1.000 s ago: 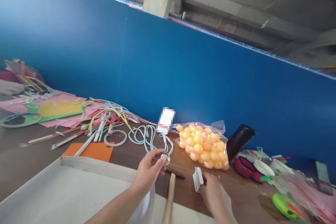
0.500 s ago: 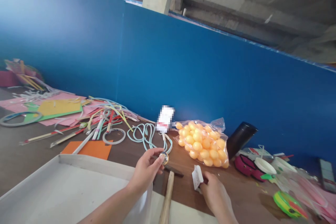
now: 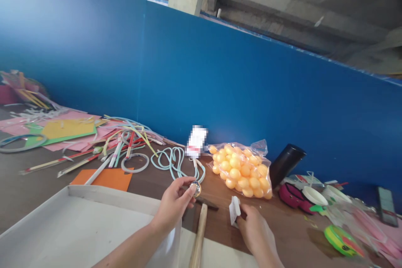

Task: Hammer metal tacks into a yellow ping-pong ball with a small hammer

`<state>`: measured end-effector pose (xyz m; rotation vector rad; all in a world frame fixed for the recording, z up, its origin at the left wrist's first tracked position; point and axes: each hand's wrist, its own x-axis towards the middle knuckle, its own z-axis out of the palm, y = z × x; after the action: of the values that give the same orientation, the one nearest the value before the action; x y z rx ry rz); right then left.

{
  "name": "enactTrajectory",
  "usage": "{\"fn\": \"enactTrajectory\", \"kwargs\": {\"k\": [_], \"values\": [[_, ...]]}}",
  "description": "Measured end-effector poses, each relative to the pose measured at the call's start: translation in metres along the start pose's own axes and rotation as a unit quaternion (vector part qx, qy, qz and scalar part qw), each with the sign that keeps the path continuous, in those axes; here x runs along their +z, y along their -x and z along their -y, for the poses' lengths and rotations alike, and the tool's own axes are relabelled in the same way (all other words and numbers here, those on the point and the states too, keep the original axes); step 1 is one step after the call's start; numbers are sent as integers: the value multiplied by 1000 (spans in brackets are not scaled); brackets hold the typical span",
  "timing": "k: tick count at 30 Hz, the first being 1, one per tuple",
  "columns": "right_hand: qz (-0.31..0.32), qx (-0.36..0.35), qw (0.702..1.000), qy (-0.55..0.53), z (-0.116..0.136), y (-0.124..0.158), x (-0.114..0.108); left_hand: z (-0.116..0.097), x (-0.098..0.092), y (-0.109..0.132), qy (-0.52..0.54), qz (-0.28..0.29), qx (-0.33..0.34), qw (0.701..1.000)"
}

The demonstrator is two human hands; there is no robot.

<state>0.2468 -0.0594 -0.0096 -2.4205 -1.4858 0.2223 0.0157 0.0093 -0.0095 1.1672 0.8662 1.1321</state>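
Note:
Between the thumb and fingers of my left hand point(image 3: 176, 203) is a small shiny metallic ball point(image 3: 196, 189). My right hand point(image 3: 256, 230) grips a small white folded card or box point(image 3: 234, 210) by its side; print on it is too small to read. Below and between the hands lies a hammer point(image 3: 199, 232) with a wooden handle and a dark head, the head partly behind my left fingers. A white tray point(image 3: 75, 191) sits under my left forearm.
A clear bag of orange balls point(image 3: 240, 171) lies beyond my hands, beside a black bottle point(image 3: 287, 163). Blue cord point(image 3: 172, 161), paper and tubes point(image 3: 125, 146) cover the left. A magenta case point(image 3: 292, 197), green tape measure point(image 3: 341, 240) and phone point(image 3: 387, 205) are rightward. A blue partition point(image 3: 204, 75) stands behind.
My right hand has turned the white card or box slightly, so its face shows narrower. My left hand keeps the metallic ball in the same grip. The whole view has shifted a little.

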Motion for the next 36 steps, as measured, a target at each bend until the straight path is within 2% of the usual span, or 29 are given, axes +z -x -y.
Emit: {"fn": "enactTrajectory", "kwargs": {"k": [18, 28, 36], "values": [[-19, 19, 1000, 15, 1, -3, 3, -3, 1, 0, -2, 4, -6, 1000], [-17, -2, 1000, 8, 1, 2, 0, -1, 0, 0, -2, 4, 3, 1000], [-72, 6, 996, -45, 2, 0, -1, -1, -1, 1, -8, 7, 3, 1000]]}}
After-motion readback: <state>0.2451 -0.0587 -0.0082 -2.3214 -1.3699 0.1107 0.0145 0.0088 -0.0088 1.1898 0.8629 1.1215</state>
